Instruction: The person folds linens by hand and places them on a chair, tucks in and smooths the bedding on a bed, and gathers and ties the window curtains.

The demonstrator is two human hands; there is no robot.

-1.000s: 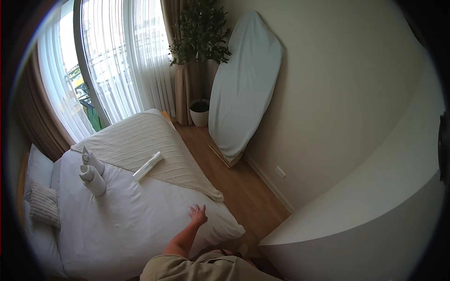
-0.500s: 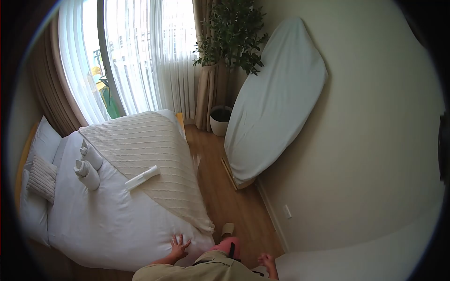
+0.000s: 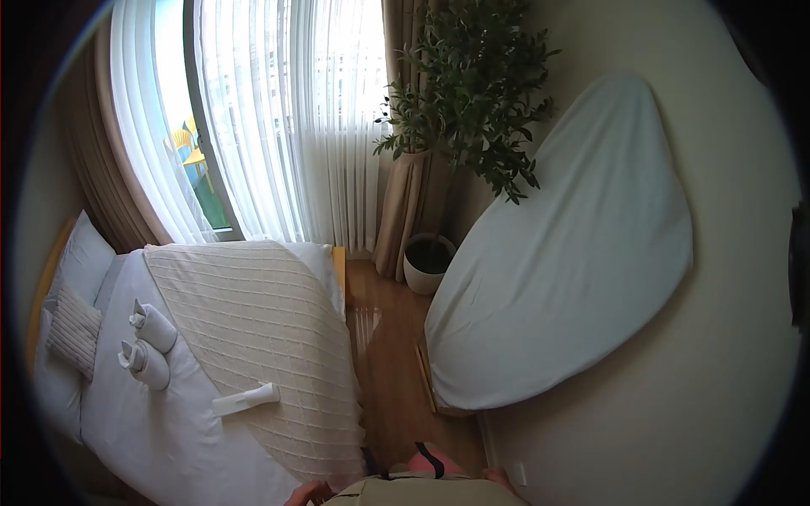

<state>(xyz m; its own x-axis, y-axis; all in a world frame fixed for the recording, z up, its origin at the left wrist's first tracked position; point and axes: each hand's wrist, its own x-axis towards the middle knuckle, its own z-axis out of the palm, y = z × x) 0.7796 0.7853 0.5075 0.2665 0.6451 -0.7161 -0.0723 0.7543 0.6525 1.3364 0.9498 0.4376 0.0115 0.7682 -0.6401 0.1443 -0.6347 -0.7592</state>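
Observation:
At the bottom edge of the head view, my left hand (image 3: 310,493) is low beside the near side of the bed (image 3: 190,451); its fingers are mostly cut off or unclear. Part of my right arm (image 3: 499,479) shows on the other side of my body, its fingers hidden. Neither hand shows anything held. On the bed lie a long white object with a wider end (image 3: 246,399), a cream knitted throw (image 3: 253,312) and two rolled white towels (image 3: 145,364).
A piece under a pale cloth cover (image 3: 565,270) leans along the right wall. Beyond it stands a potted plant (image 3: 429,263) near the curtains (image 3: 346,126). A strip of wooden floor (image 3: 390,337) runs between bed and covered piece. Pillows (image 3: 74,333) rest at the headboard.
My view has moved forward, toward the window and the covered piece. My left hand has come off the bed's white cover and dropped to the frame's bottom edge; my right hand has slipped mostly out of sight.

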